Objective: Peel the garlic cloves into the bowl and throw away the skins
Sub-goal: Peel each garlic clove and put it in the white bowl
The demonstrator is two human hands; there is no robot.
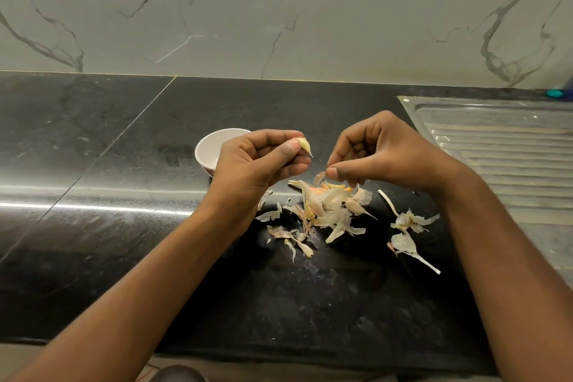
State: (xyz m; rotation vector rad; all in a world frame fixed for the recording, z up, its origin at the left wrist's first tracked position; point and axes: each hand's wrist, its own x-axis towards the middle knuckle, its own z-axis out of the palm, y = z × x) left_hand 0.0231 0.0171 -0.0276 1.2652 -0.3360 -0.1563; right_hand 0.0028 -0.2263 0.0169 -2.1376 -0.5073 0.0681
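My left hand (257, 161) pinches a pale garlic clove (304, 145) between thumb and fingers, its pointed tip aimed down to the right. My right hand (378, 152) pinches a small strip of skin (318, 177) just above a heap of garlic skins and cloves (328, 208) on the black counter. A white bowl (210, 146) stands behind my left hand, partly hidden by it; what it holds does not show.
More loose skins (406, 226) lie to the right of the heap, and small scraps (291, 236) in front of it. A steel sink drainboard (502, 146) fills the right side. The marble wall rises behind the counter, whose front edge is near me.
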